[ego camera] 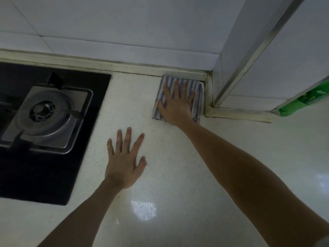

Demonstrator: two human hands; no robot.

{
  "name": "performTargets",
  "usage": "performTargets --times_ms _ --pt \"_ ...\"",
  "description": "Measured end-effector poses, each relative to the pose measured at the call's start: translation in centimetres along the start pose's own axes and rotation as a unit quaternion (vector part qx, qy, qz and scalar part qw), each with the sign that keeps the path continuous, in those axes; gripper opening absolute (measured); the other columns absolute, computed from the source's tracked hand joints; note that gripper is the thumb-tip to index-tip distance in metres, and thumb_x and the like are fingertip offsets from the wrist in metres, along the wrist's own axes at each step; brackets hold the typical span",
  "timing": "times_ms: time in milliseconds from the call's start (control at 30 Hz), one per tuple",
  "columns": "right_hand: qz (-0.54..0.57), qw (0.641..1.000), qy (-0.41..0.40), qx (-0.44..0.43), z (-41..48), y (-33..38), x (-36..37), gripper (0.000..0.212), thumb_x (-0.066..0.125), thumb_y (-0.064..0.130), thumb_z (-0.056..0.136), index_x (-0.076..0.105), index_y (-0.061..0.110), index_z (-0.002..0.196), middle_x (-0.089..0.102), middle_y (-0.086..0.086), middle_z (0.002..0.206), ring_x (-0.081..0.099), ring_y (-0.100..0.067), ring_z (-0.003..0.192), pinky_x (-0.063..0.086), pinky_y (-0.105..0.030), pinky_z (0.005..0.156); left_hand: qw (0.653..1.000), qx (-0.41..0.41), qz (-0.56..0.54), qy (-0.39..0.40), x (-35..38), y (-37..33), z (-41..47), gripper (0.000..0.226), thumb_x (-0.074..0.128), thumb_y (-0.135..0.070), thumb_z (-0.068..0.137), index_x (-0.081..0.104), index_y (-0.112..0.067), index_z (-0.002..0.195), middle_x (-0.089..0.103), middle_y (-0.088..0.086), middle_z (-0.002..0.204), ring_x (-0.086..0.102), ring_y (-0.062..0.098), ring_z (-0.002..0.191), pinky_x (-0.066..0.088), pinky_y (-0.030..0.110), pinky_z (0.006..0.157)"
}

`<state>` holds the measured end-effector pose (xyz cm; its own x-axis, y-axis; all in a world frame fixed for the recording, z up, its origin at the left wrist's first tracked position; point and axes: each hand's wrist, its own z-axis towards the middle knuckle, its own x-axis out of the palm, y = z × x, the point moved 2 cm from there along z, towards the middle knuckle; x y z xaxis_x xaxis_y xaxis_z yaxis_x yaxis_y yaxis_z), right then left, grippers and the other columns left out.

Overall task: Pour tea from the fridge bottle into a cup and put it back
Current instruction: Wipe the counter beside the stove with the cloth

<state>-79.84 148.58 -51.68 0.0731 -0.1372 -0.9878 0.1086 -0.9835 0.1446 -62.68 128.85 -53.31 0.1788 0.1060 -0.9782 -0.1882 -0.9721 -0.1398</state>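
My right hand lies flat with straight fingers on a folded blue-and-white striped cloth in the back corner of the white countertop. My left hand is spread flat, fingers straight, over the bare counter in front of the cloth and holds nothing. A green plastic bottle shows partly at the right edge, beyond the wall corner. No cup is in view.
A black glass hob with a steel gas burner fills the left side. White tiled walls rise behind, and a metal-framed panel stands at the right.
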Motion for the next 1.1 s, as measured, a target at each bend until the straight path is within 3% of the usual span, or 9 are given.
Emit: performTargets --times_ms 267,433,667,767,1100 --pt "0.002 0.999 -0.004 -0.044 -6.3 0.2 0.6 0.072 0.019 0.059 0.096 0.006 0.023 0.157 0.001 -0.017 0.163 -0.009 -0.041 0.148 -0.003 -0.067 0.112 1.000 -0.007 0.004 -0.004 0.1 0.0 0.0 0.075 0.022 -0.062 0.091 0.000 -0.034 0.157 -0.016 0.008 0.164 -0.020 0.032 0.149 -0.006 0.059 0.118" --pt "0.009 0.998 0.015 -0.065 -13.6 0.5 0.6 0.071 0.017 0.060 0.096 0.003 0.025 0.157 -0.005 -0.017 0.163 -0.014 -0.039 0.148 -0.004 -0.067 0.112 1.000 -0.008 -0.003 -0.004 0.1 -0.1 -0.2 0.076 0.027 -0.059 0.090 0.004 -0.031 0.157 -0.012 0.009 0.164 -0.017 0.033 0.149 0.000 0.062 0.118" --pt "-0.020 0.997 0.067 -0.039 -10.3 2.6 0.1 0.078 0.028 0.064 0.089 0.009 0.027 0.155 0.007 -0.020 0.161 -0.002 -0.047 0.146 -0.002 -0.076 0.104 1.000 -0.013 0.002 0.008 -0.1 -0.2 -0.1 0.077 0.028 -0.060 0.089 0.005 -0.033 0.157 -0.014 0.007 0.164 -0.017 0.032 0.149 0.001 0.062 0.118" --pt "-0.009 0.999 0.040 -0.033 -10.7 1.5 0.3 0.076 0.022 0.064 0.091 0.012 0.025 0.156 0.012 -0.016 0.162 0.005 -0.041 0.148 0.001 -0.073 0.108 1.000 -0.012 -0.005 0.007 -0.2 0.0 0.0 0.077 0.026 -0.061 0.088 0.004 -0.033 0.157 -0.015 0.006 0.164 -0.019 0.031 0.149 -0.002 0.060 0.118" --pt "0.002 0.999 0.041 0.022 -17.7 -8.1 -0.7 0.078 0.012 0.068 0.093 0.003 0.023 0.156 -0.002 -0.006 0.165 -0.008 -0.026 0.151 -0.007 -0.057 0.118 1.000 0.000 -0.015 0.001 -0.1 0.2 -0.1 0.075 0.025 -0.060 0.090 0.006 -0.032 0.157 -0.012 0.007 0.164 -0.015 0.032 0.150 0.002 0.061 0.118"
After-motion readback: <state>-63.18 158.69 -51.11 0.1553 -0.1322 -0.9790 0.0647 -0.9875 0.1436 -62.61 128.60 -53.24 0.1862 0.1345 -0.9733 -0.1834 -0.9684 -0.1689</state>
